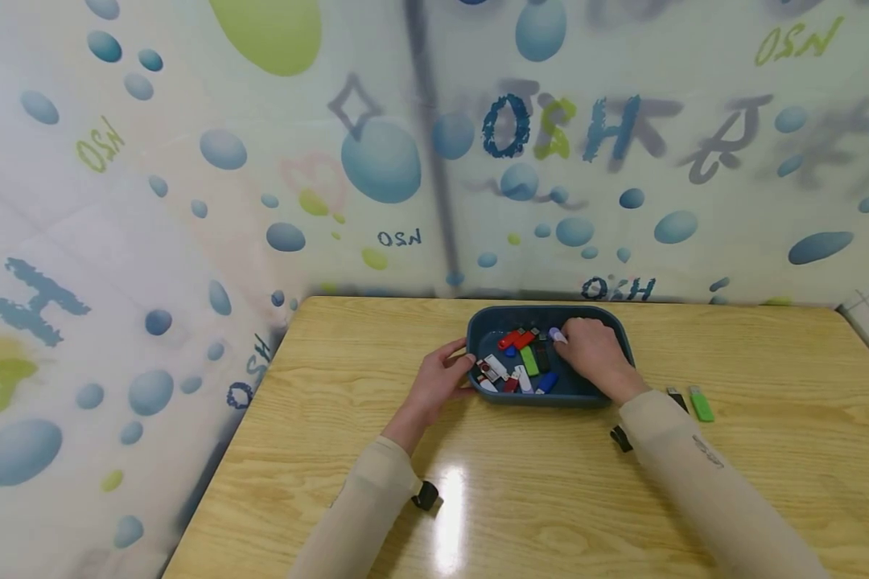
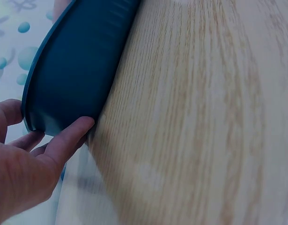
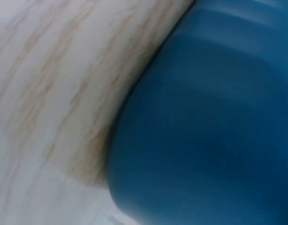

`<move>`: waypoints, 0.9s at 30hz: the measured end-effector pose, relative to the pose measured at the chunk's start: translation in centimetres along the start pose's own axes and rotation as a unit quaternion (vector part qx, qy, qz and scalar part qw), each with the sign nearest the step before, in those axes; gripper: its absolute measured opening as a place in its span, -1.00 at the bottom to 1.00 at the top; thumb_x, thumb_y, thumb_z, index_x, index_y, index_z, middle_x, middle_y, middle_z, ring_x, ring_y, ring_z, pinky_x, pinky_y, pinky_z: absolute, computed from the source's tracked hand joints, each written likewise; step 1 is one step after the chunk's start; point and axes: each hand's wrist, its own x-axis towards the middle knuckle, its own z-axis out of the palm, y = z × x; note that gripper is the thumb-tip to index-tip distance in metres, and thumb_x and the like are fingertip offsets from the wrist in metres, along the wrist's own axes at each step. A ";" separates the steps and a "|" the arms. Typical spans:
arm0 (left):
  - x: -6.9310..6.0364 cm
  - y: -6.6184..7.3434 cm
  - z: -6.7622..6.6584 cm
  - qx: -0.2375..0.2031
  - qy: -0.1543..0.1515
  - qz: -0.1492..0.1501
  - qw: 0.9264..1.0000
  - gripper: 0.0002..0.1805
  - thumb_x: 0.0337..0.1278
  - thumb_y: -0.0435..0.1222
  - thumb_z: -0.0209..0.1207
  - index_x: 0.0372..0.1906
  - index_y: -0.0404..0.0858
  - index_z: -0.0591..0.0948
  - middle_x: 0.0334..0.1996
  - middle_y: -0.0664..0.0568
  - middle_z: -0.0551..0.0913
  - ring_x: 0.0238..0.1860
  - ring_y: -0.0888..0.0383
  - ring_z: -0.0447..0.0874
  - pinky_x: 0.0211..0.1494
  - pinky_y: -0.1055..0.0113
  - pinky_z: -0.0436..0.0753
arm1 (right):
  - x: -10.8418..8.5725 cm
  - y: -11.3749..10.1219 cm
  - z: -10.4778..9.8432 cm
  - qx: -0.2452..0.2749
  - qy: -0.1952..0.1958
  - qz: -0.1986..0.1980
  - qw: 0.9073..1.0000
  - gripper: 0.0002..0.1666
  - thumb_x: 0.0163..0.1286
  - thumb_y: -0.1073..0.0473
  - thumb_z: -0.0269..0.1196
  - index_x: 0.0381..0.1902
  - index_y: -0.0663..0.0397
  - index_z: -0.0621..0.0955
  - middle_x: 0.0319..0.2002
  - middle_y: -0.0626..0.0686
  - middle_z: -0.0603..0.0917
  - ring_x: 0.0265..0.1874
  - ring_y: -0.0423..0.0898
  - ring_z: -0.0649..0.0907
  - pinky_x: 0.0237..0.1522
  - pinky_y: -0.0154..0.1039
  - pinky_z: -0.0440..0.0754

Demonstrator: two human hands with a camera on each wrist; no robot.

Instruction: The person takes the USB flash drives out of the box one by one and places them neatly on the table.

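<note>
Pinching a lavender stick [image 1: 558, 335] at the fingertips [image 1: 566, 349], right hand [image 1: 595, 351]; left hand [image 1: 440, 376] gripping tray [image 1: 578, 388].

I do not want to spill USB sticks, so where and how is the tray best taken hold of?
I would grip the tray at both short ends, coming from left and right: its long sides run that way, raised walls enclose its USB sticks, and the left hand touches the left end.

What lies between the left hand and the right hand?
In the head view, a cluster of USB sticks inside the dark blue tray lies between the left hand and right hand.
</note>
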 end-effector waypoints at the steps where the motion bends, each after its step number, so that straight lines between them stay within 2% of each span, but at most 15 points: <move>1: 0.0 0.0 0.0 0.001 0.000 0.000 1.000 -0.45 0.55 -0.29 0.09 0.54 -0.25 0.38 0.30 -0.36 0.55 0.24 -0.23 0.61 0.11 -0.11 0.69 | -0.2 0.0 -0.2 0.002 0.001 0.000 1.000 -0.64 0.46 0.20 0.27 -0.57 0.17 0.60 -0.64 0.03 0.46 -0.58 -0.01 0.50 -0.49 -0.19 0.37; 4: 0.0 0.0 0.0 0.002 0.001 -0.001 1.000 -0.45 0.55 -0.29 0.09 0.54 -0.24 0.38 0.30 -0.35 0.55 0.24 -0.23 0.62 0.11 -0.11 0.69 | -0.7 0.1 -0.7 0.008 0.007 -0.001 1.000 -0.68 0.47 0.20 0.26 -0.52 0.20 0.62 -0.62 0.03 0.48 -0.57 -0.01 0.50 -0.48 -0.19 0.37; 7: 0.0 0.0 0.0 0.004 0.000 0.001 1.000 -0.44 0.56 -0.28 0.09 0.54 -0.25 0.37 0.30 -0.35 0.55 0.23 -0.23 0.62 0.10 -0.11 0.69 | -1.2 0.2 -1.0 0.019 0.017 -0.001 1.000 -0.75 0.48 0.19 0.27 -0.33 0.29 0.67 -0.53 0.07 0.58 -0.52 0.00 0.53 -0.44 -0.16 0.44; 12: 0.0 0.0 0.0 0.002 0.001 0.000 1.000 -0.43 0.55 -0.28 0.10 0.55 -0.25 0.37 0.30 -0.36 0.55 0.23 -0.23 0.62 0.10 -0.11 0.69 | -2.3 0.6 -1.6 0.036 0.037 -0.009 0.999 -0.69 0.48 0.18 0.28 -0.09 0.42 0.67 -0.33 0.19 0.70 -0.43 0.03 0.59 -0.35 -0.07 0.57; 22: 0.0 0.0 0.0 -0.003 0.001 0.001 1.000 -0.43 0.54 -0.28 0.10 0.54 -0.26 0.37 0.30 -0.38 0.54 0.22 -0.24 0.62 0.11 -0.12 0.69 | -4.3 1.4 -3.3 0.060 0.056 -0.011 0.997 -0.64 0.50 0.16 0.26 -0.01 0.42 0.67 -0.26 0.21 0.72 -0.42 0.01 0.59 -0.39 -0.12 0.57; 27: 0.1 -0.1 0.0 -0.005 0.000 0.000 1.000 -0.43 0.54 -0.29 0.09 0.55 -0.27 0.36 0.31 -0.39 0.53 0.23 -0.25 0.61 0.11 -0.13 0.69 | -5.3 1.8 -4.3 0.058 0.069 -0.013 0.996 -0.64 0.50 0.14 0.28 -0.02 0.41 0.68 -0.26 0.21 0.73 -0.38 0.03 0.64 -0.37 -0.05 0.60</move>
